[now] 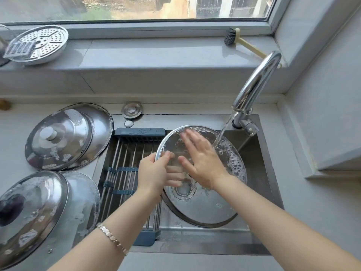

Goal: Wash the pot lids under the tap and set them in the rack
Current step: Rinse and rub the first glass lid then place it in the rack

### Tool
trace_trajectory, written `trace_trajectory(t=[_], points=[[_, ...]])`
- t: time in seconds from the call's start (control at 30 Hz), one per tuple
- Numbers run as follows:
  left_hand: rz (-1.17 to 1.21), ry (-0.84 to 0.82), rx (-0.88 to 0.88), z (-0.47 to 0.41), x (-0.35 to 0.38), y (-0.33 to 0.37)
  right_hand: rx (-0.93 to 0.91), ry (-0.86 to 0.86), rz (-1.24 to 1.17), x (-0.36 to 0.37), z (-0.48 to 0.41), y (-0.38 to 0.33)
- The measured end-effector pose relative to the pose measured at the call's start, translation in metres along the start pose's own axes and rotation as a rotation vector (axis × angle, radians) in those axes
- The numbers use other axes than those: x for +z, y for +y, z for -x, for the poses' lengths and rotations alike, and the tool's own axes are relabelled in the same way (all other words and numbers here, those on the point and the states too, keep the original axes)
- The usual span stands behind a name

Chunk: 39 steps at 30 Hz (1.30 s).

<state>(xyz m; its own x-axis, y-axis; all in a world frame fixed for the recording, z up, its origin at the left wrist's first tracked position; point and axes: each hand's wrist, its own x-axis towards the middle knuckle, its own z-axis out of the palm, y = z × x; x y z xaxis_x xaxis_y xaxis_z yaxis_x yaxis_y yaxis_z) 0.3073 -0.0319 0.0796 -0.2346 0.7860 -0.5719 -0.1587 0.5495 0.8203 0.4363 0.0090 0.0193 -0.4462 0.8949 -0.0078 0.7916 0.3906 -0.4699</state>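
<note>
From the head camera: the left hand (pixel 154 173) is clamped on the near-left rim of a glass lid (pixel 207 204), thumb hooked over the top edge, fingers curled underneath and showing through the glass. The lid is tilted over the sink (pixel 263 173), its far edge raised. The right hand (pixel 201 163) lies flat on the lid's upper face, fingers straight and spread, the tips blurred. It holds nothing, just presses on the glass right beside the left thumb.

Just beyond the right hand, water (pixel 222 133) streams from the tap (pixel 256 85) onto the far-right part of the lid. Suds (pixel 234 161) cling there, to the right of the right wrist.

Under and to the left of the left hand sits the rack (pixel 127 163), its bars laid across the sink's left half. Further left of that hand, on the counter, steel lids (pixel 64 137) lie stacked in two overlapping pairs, patches of foam on them. A bracelet (pixel 113 239) is on the left wrist.

Well beyond both hands, on the windowsill (pixel 156 53), a brush (pixel 240 42) lies out past the right hand, and a perforated steamer plate (pixel 39 44) sits far off to the left.
</note>
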Motion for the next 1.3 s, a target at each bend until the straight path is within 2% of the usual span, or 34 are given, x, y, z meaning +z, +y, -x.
trace_trajectory(t=[0.1, 0.17, 0.27, 0.33, 0.43, 0.53, 0.6, 0.67, 0.73, 0.8, 0.9, 0.97, 1.03, 1.13, 1.23, 1.3], points=[[-0.047, 0.072, 0.081, -0.002, -0.002, 0.003, 0.271, 0.070, -0.026, 0.004, 0.005, 0.025], [-0.113, 0.115, 0.171, -0.003, 0.001, 0.007, 0.384, 0.125, -0.155, 0.013, 0.014, 0.024], [-0.281, 0.182, 0.335, -0.003, 0.005, 0.017, 0.490, 0.030, -0.371, 0.024, 0.030, 0.017], [-0.485, 0.199, 0.500, -0.002, 0.008, 0.028, 0.493, -0.041, -0.461, 0.026, 0.039, 0.016], [-0.975, 0.206, 0.693, -0.001, 0.018, 0.047, 0.559, -0.091, -0.529, 0.025, 0.051, 0.011], [-1.319, 0.212, 0.787, 0.003, 0.030, 0.058, 0.602, -0.183, -0.454, 0.032, 0.058, 0.012], [-1.423, 0.204, 0.788, 0.001, 0.028, 0.058, 0.628, -0.188, -0.439, 0.033, 0.060, 0.012], [-1.312, 0.234, 0.737, -0.011, 0.013, 0.053, 0.624, -0.110, -0.493, 0.031, 0.061, 0.009], [-0.973, 0.225, 0.586, -0.023, -0.002, 0.045, 0.557, -0.028, -0.595, 0.026, 0.060, -0.002], [-0.564, 0.191, 0.365, -0.026, -0.010, 0.036, 0.504, -0.023, -0.649, 0.026, 0.054, -0.014], [-0.253, 0.151, 0.146, -0.020, -0.009, 0.015, 0.573, -0.084, -0.380, 0.032, 0.035, -0.015], [-0.151, 0.133, 0.094, -0.012, -0.004, 0.000, 0.653, -0.036, -0.196, 0.030, 0.018, -0.011], [-0.089, 0.111, 0.061, -0.005, 0.003, -0.012, 0.659, 0.007, -0.150, 0.025, 0.000, -0.012], [-0.027, 0.112, 0.046, -0.004, 0.010, -0.022, 0.405, -0.010, -0.131, 0.023, -0.013, -0.026], [-0.013, 0.181, 0.125, -0.013, 0.008, -0.018, -0.024, -0.058, -0.143, 0.020, -0.002, -0.036], [0.020, 0.168, 0.154, -0.019, 0.002, -0.010, -0.256, -0.115, -0.109, 0.018, 0.013, -0.028]])
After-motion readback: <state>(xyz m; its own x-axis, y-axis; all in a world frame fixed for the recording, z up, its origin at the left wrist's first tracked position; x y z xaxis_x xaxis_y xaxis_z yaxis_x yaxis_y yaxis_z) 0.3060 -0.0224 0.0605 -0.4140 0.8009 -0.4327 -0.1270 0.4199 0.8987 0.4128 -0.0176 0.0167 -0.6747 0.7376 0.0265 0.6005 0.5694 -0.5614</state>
